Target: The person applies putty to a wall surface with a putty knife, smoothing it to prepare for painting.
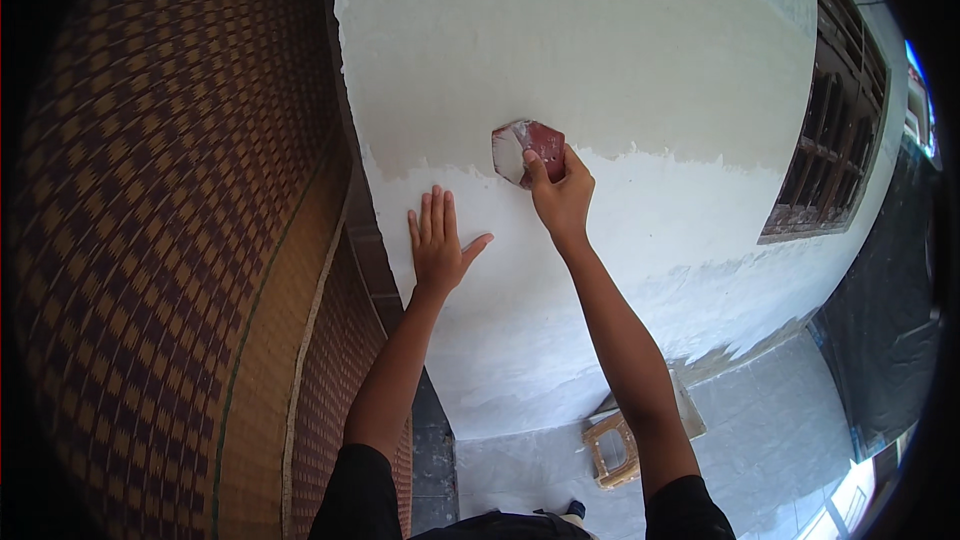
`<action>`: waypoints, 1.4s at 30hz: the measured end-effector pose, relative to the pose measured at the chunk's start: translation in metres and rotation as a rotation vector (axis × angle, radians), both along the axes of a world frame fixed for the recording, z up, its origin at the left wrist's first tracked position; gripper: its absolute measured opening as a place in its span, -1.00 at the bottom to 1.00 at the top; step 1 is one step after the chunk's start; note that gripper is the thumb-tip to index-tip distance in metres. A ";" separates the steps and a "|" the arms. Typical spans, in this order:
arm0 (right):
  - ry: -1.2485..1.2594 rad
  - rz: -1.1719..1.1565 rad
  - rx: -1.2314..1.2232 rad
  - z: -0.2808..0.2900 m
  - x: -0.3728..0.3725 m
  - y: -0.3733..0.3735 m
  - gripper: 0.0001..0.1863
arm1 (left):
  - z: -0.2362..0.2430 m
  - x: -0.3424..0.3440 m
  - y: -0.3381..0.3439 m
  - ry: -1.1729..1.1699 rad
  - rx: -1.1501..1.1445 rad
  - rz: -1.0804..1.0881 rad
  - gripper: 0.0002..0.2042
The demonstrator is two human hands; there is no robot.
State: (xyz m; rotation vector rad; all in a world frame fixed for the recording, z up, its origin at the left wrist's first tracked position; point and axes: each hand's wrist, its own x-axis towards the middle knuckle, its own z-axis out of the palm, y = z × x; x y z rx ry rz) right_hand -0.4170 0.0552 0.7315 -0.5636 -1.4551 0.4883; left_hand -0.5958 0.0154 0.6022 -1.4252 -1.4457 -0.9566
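Note:
My right hand grips a reddish-brown, many-sided putty scraper between thumb and fingers, its face up against the wall. Pale putty is smeared over the scraper's left part. To the lower left, my left hand rests on the wall with its fingers stretched out and the thumb apart. Both hands are near a ragged line where a greyish-cream coat above meets whiter surface below. The scraper overlaps this line.
A woven checked mat hangs along the left. At the right is a barred wooden window, with a dark plastic sheet beyond and below. A small wooden stool stands on the grey floor covering, partly behind my right arm.

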 end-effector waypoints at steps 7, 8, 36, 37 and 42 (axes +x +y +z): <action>0.302 0.002 -0.184 -0.014 0.054 0.022 -0.73 | -0.001 -0.001 0.004 -0.008 0.029 0.002 -0.04; 0.332 0.062 -0.149 -0.016 0.053 0.020 -0.73 | -0.001 0.000 0.005 -0.024 0.050 0.010 -0.06; -0.005 0.150 -0.006 -0.004 -0.008 -0.026 -0.77 | -0.006 -0.006 0.009 -0.011 0.111 0.026 -0.16; -0.003 0.151 -0.008 -0.003 -0.008 -0.023 -0.77 | -0.005 -0.006 0.008 -0.010 0.109 0.027 -0.16; 0.233 0.023 -0.175 -0.008 0.028 0.017 -0.73 | -0.004 -0.002 0.009 -0.034 0.130 0.043 -0.20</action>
